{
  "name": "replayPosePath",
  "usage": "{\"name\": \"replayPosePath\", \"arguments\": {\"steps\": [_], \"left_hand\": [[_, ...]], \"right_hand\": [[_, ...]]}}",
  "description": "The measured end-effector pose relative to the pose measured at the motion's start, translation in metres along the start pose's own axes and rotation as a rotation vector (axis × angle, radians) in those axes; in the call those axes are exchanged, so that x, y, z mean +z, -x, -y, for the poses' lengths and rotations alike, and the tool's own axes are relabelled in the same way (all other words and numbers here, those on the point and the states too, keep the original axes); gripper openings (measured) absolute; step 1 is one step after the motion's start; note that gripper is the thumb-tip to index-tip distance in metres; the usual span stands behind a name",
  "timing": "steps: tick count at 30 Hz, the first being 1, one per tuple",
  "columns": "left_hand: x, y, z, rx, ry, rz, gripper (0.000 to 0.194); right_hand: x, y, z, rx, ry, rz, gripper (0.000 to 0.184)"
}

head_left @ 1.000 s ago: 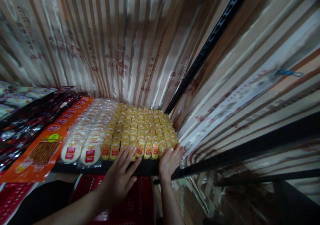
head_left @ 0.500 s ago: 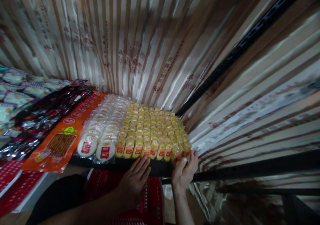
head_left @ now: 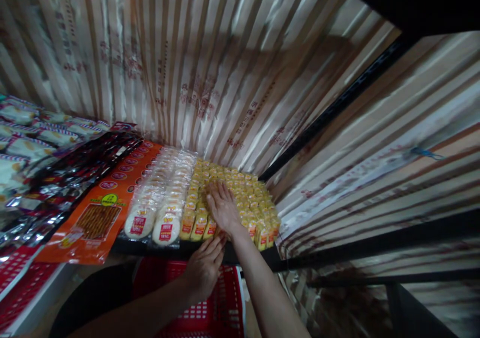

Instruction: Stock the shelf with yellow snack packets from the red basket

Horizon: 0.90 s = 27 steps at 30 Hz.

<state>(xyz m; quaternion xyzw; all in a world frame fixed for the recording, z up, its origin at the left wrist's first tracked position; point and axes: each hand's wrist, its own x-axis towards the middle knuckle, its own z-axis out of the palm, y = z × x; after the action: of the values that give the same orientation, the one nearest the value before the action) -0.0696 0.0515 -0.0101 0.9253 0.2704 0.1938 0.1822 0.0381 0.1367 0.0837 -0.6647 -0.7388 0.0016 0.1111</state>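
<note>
Small yellow snack packets (head_left: 260, 198) stand in close rows on the right end of a dark shelf (head_left: 176, 250). My right hand (head_left: 224, 209) lies flat across the middle of these packets, palm down, with its fingers stretched toward the back. Lower down, my left hand (head_left: 205, 267) rests at the front edge of the rows. Its fingers are extended and its fingertips touch the front packets below my right palm. Beside the yellow rows, on their left, are two rows of round white crackers (head_left: 166, 227) in clear wrappers with red labels.
An orange snack bag (head_left: 90, 223) overhangs the shelf front, beside dark shiny packs (head_left: 75, 173) and white packs (head_left: 26, 148). Red baskets (head_left: 232, 298) stand below. A striped, pleated covering (head_left: 210, 78) hangs behind, and a black post (head_left: 333, 113) slants at the right.
My right hand has moved left from the right front corner onto the top of the yellow packets. The right-hand packets now stand straighter in line. My left hand stays near the front edge.
</note>
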Motion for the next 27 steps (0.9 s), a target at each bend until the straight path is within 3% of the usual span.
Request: {"name": "replayPosePath", "arguments": {"steps": [5,13,17,22,27], "left_hand": [[-0.002,0.003,0.013,0.089,0.019,0.029,0.066],[-0.010,0.004,0.015,0.131,-0.028,0.042,0.055],[0.000,0.005,0.021,0.170,-0.081,-0.032,0.049],[0.019,0.005,0.029,0.182,-0.113,-0.093,0.046],[0.011,0.006,0.025,0.169,-0.061,-0.040,0.048]], "right_hand": [[0.019,-0.016,0.007,0.051,0.038,0.163,0.057],[0.018,-0.012,0.007,0.081,0.034,0.184,0.057],[0.012,-0.027,0.017,0.039,0.061,0.179,0.057],[0.017,-0.037,0.028,0.039,0.013,0.285,0.060],[0.025,-0.029,0.030,0.054,0.005,0.274,0.061]]}}
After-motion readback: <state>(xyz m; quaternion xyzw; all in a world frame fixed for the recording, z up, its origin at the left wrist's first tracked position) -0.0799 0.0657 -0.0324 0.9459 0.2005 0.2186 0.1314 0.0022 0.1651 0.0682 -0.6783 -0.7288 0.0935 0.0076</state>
